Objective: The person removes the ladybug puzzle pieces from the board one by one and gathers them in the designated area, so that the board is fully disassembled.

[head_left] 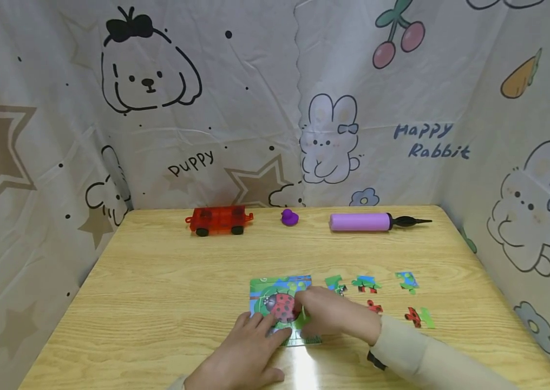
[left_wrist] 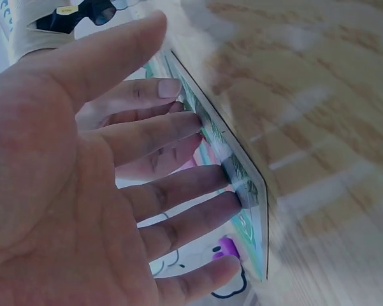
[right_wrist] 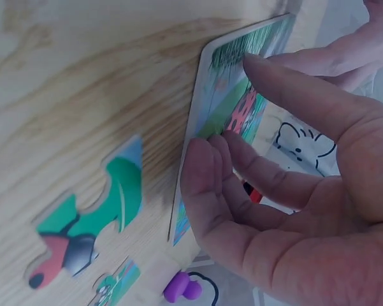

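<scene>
A flat picture board (head_left: pixel 261 287) with a red ladybug on green and blue lies at the front middle of the table. My left hand (head_left: pixel 243 355) is at its near left edge, fingers extended and spread; in the left wrist view the fingertips (left_wrist: pixel 232 204) touch the board. Over the board's right part is my right hand (head_left: pixel 326 310), its fingers bent. In the right wrist view its fingertips (right_wrist: pixel 197 162) meet the board near one long edge, the thumb lies apart, and no loose piece shows between them. The right hand hides part of the picture.
Several loose jigsaw pieces (head_left: pixel 407 280) lie to the right of the board, one green, red and black piece (right_wrist: pixel 124 191) close to the right hand. Along the back stand a red toy wagon (head_left: pixel 218 220), a purple toy duck (head_left: pixel 289 218) and a purple hand pump (head_left: pixel 360 222).
</scene>
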A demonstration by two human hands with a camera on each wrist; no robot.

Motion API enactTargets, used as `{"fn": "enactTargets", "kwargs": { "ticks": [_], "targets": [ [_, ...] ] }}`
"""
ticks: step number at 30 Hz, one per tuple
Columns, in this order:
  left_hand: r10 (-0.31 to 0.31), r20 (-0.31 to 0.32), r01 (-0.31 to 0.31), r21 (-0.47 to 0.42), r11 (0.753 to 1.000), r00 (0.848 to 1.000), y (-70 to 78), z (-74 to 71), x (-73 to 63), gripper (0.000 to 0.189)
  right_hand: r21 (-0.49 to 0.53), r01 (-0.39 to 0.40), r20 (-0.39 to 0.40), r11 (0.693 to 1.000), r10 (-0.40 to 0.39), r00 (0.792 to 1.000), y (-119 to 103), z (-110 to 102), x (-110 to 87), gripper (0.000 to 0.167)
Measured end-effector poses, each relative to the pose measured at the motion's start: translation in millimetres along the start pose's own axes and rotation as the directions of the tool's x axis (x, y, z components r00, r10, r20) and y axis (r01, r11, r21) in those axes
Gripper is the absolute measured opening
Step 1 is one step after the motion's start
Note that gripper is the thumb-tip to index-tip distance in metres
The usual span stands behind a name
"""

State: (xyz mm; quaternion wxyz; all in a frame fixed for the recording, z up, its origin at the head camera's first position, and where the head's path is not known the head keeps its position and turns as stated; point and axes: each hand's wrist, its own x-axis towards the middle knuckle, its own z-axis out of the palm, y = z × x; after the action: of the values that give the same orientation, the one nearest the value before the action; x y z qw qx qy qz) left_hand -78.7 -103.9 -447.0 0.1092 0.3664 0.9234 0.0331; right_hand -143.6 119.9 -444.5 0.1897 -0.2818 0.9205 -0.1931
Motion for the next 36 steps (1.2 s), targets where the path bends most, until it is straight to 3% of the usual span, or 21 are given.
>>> {"fn": "enactTargets", "kwargs": {
  "ticks": [5, 13, 19, 24, 28, 36],
  "targets": [
    [0.001, -0.02, -0.001, 0.007, 1.0, 1.0, -0.6, 1.3, -0.5, 0.078, -0.013, -0.033, 0.009, 0.999, 0.033, 0.999, -3, 2, 1.2, 0.037],
    [-0.012, -0.005, 0.012, 0.009, 1.0, 1.0, 0.8, 2.7, 0.1, 0.08, 0.069, -0.14, 0.04, 0.988, 0.137, 0.99, -7, -1, 5.1, 0.048],
    [-0.019, -0.007, 0.019, 0.023, 1.0, 1.0, 1.5, 3.2, 1.6, 0.078, 0.078, -0.147, 0.039, 0.986, 0.144, 0.989, -7, -2, 4.8, 0.044],
    [-0.024, -0.008, 0.024, 0.034, 0.999, 1.0, 1.7, 2.6, 1.4, 0.079, 0.049, -0.084, -0.003, 0.995, 0.084, 0.996, -3, 1, -0.2, 0.038],
    [-0.029, 0.001, 0.029, 0.027, 0.999, 1.0, 1.4, 1.5, 1.6, 0.079, 0.063, 0.013, -0.063, 0.998, -0.009, 0.998, 8, 6, -3.9, 0.034],
    [-0.034, 0.008, 0.033, 0.029, 0.999, 0.999, 1.2, 0.8, 3.1, 0.078, 0.208, 0.176, -0.135, 0.962, -0.15, 0.979, 30, 4, -14.7, 0.023]
  ]
}}
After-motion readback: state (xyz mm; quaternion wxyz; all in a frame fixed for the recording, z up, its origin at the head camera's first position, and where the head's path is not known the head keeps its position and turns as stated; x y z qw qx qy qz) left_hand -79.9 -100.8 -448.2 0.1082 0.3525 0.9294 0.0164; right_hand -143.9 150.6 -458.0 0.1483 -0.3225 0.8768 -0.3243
